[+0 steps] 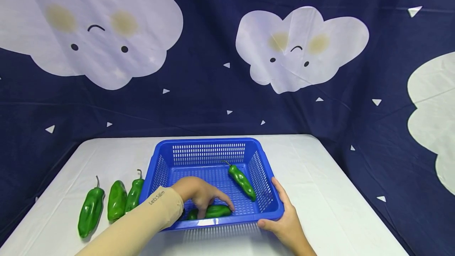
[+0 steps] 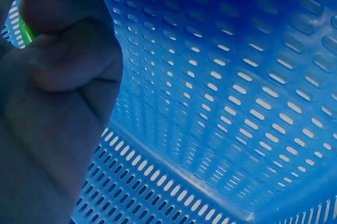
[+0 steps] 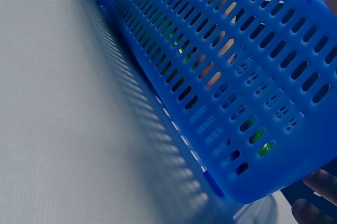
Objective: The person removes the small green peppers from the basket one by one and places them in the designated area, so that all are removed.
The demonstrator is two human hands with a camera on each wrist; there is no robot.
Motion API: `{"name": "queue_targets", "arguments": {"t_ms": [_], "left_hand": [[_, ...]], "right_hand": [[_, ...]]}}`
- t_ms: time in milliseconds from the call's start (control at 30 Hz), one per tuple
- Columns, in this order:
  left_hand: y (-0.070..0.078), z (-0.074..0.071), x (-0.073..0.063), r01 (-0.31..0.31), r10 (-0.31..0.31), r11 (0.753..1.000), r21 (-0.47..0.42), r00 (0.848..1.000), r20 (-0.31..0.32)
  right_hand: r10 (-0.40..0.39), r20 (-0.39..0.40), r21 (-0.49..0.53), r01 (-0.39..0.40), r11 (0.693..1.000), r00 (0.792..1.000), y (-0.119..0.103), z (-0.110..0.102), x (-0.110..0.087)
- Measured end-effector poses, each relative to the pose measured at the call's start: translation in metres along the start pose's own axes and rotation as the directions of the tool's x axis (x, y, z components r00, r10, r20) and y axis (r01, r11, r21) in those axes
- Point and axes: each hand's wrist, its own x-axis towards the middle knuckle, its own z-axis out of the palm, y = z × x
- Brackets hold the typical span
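A blue perforated basket (image 1: pixel 206 142) sits on the white table. My left hand (image 1: pixel 199 193) reaches into it and grips a green pepper (image 1: pixel 218 211) lying along the near wall, with the thumb and a finger over it. In the left wrist view, the bent fingers (image 2: pixel 73 50) show beside the basket's slotted wall, and a dark green shape crosses the top. Another green pepper (image 1: pixel 241 181) with a thin stem lies at the right of the basket floor. At the near right corner, my right hand (image 1: pixel 288 224) holds the basket, thumb at the front and fingers along the side.
Left of the basket, three green peppers lie on the table: one at the far left (image 1: pixel 91 212), one in the middle (image 1: pixel 117 200) and one close to the basket (image 1: pixel 134 193). A dark blue cloth (image 1: pixel 206 102) with clouds hangs behind the table (image 1: pixel 320 192).
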Motion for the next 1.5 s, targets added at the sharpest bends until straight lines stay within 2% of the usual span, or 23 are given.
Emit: {"name": "queue_targets", "arguments": {"t_ms": [267, 467, 633, 833, 1133, 1500], "left_hand": [[0.0032, 0.0026, -0.0036, 0.078, -0.071, 0.992, 0.094, 0.994, -0.079], [0.0053, 0.0032, -0.0032, 0.116, -0.101, 0.981, 0.156, 0.99, -0.101], [0.0032, 0.0049, -0.0029, 0.171, -0.153, 0.972, 0.158, 0.981, -0.12], [-0.0004, 0.0054, -0.0047, 0.239, -0.227, 0.965, 0.111, 0.967, -0.111], [-0.0005, 0.0065, -0.0038, 0.251, -0.234, 0.958, 0.139, 0.964, -0.124], [-0.0019, 0.0058, -0.003, 0.238, -0.234, 0.971, 0.039, 0.968, -0.087]], "right_hand": [[0.013, -0.011, -0.031, -0.014, 0.999, 1.0, 0.0002, 0.0003, -0.0007], [0.009, -0.009, -0.027, -0.009, 1.0, 1.0, 0.0011, -0.0003, -0.0006], [0.01, -0.008, -0.023, -0.011, 1.0, 1.0, 0.0011, 0.0001, -0.0004], [0.019, -0.007, -0.015, -0.019, 1.0, 1.0, 0.001, 0.0003, -0.0004], [0.011, -0.005, -0.009, -0.011, 1.0, 1.0, 0.001, 0.0005, -0.0003], [0.019, -0.012, -0.033, -0.019, 0.999, 1.0, 0.0003, 0.0007, -0.0002]]}}
